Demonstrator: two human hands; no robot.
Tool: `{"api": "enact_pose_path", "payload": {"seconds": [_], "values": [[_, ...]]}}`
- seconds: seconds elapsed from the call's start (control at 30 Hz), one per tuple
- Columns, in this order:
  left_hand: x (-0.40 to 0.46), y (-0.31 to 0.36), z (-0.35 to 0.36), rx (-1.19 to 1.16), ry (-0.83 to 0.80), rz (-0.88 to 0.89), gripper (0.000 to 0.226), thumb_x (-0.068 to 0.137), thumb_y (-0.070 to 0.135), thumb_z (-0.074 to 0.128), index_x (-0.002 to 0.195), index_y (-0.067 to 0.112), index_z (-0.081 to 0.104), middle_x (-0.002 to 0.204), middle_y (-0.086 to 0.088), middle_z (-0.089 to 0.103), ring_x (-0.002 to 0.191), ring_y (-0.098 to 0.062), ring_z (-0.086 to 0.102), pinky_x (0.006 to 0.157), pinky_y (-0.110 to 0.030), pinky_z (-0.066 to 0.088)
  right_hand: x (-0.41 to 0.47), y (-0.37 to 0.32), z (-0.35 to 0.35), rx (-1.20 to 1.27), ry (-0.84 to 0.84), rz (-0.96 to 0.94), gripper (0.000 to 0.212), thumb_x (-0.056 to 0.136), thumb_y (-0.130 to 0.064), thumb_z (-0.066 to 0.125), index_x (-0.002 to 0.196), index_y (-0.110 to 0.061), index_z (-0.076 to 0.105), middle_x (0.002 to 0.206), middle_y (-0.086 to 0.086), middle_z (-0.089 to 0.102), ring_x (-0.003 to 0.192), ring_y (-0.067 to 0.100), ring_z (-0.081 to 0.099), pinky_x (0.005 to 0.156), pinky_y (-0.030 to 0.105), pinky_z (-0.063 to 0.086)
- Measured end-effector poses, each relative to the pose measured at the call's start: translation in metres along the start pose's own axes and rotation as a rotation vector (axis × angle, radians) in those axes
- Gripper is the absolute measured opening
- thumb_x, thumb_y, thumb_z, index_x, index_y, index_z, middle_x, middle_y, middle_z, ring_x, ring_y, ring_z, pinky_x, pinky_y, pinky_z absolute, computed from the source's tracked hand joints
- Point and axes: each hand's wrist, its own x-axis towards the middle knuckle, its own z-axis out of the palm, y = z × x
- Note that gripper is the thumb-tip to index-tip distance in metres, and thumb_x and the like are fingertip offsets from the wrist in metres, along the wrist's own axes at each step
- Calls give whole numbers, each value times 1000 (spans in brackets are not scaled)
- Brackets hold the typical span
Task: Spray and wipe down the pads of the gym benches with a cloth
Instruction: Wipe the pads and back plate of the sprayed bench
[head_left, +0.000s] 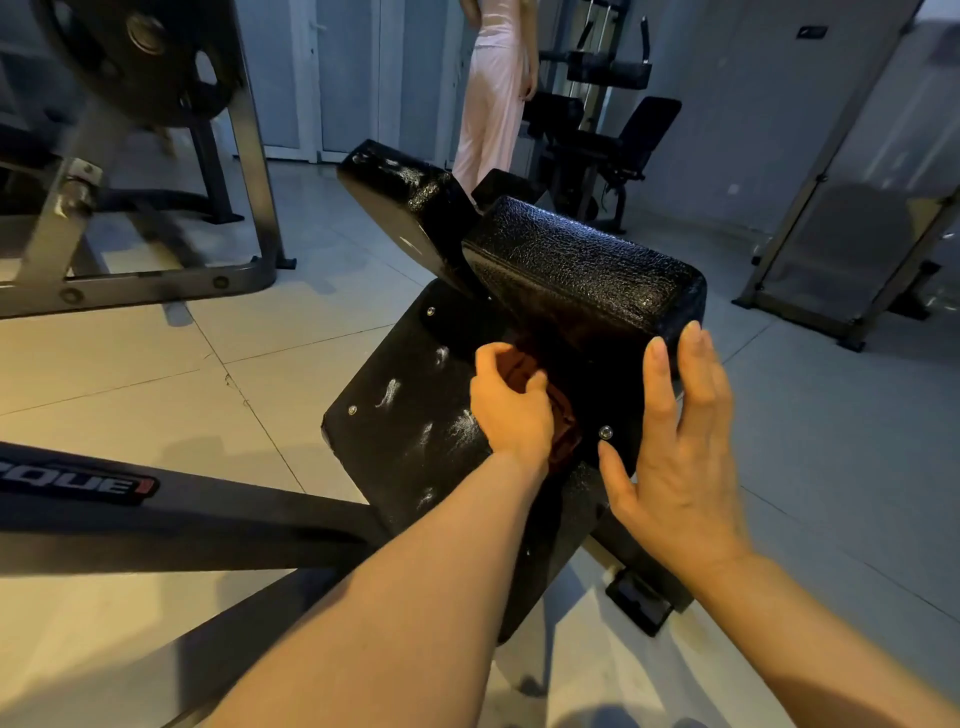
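A black padded gym bench fills the middle of the view. Its slanted lower pad (405, 374) carries white foamy spray streaks. Above it sits a thick upper pad (582, 265), and a second pad (400, 192) angles away behind. My left hand (511, 402) grips a dark reddish cloth (563, 426) and presses it against the lower pad just under the upper one. My right hand (680, 447) is flat with straight fingers, its fingertips touching the right end of the upper pad. No spray bottle is in view.
A grey weight machine with a black plate (150, 57) stands at the left. A black frame bar (156, 514) runs along the floor below it. A person in light pink trousers (496, 88) stands behind the bench, beside another black machine (608, 130). A grey rack (852, 228) stands right.
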Motion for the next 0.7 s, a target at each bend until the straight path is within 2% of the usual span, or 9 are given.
{"api": "enact_pose_path", "payload": {"seconds": [0.07,0.13,0.27,0.37,0.43,0.47,0.57,0.63,0.7], "values": [[-6,9,2,-47,180,5,30,92,6,60,119,14,49,114,-7,49,90,-11,50,73,-4,43,0,3,-3,5,-10,-10,110,72,-11,78,152,-15,3,156,17,7,146,40,11,117,52,23],[-6,21,6,-73,227,134,33,93,5,58,124,12,48,118,-8,43,92,-10,47,72,2,35,-1,5,-4,11,-13,-19,111,71,-9,79,152,-16,3,157,16,7,146,39,11,116,52,25],[-2,20,8,-26,77,219,34,89,-1,57,119,13,50,116,-7,52,103,-15,54,89,-21,46,-2,6,-3,22,-19,-17,112,71,-10,80,152,-17,3,157,15,6,147,38,10,117,51,23],[-12,0,4,75,-262,37,32,86,-3,60,111,16,54,103,0,60,95,-10,57,91,-34,50,-3,8,-4,35,-39,-13,111,73,-11,79,153,-19,2,158,13,4,148,37,9,118,49,21],[-18,-4,2,87,-219,4,29,87,0,60,109,16,53,106,-3,59,95,-12,56,92,-37,50,-3,12,-8,44,-53,-21,110,74,-10,79,153,-20,3,159,12,5,148,36,11,116,50,24],[-19,-1,3,56,-89,26,28,88,1,59,112,14,51,111,-6,55,96,-14,54,91,-34,49,-3,14,-10,48,-62,-30,110,74,-9,78,154,-21,4,159,11,5,148,36,12,116,50,25],[-21,31,4,-51,197,197,31,93,2,56,121,6,44,120,-6,43,93,-5,46,80,-3,38,-3,18,-15,49,-84,-39,110,75,-7,76,155,-22,3,161,13,7,148,34,15,115,48,28],[-24,42,8,-32,199,328,32,92,2,56,121,5,44,120,-7,42,98,-8,46,79,1,34,-4,17,-16,59,-86,-28,110,74,-6,77,156,-21,3,161,12,6,148,33,15,115,45,27],[-36,40,7,38,100,385,32,91,1,57,120,6,46,119,-8,43,100,-6,44,81,0,34,-5,14,-16,71,-84,-15,110,73,-6,77,155,-19,5,161,12,6,148,34,15,114,43,26]]}}
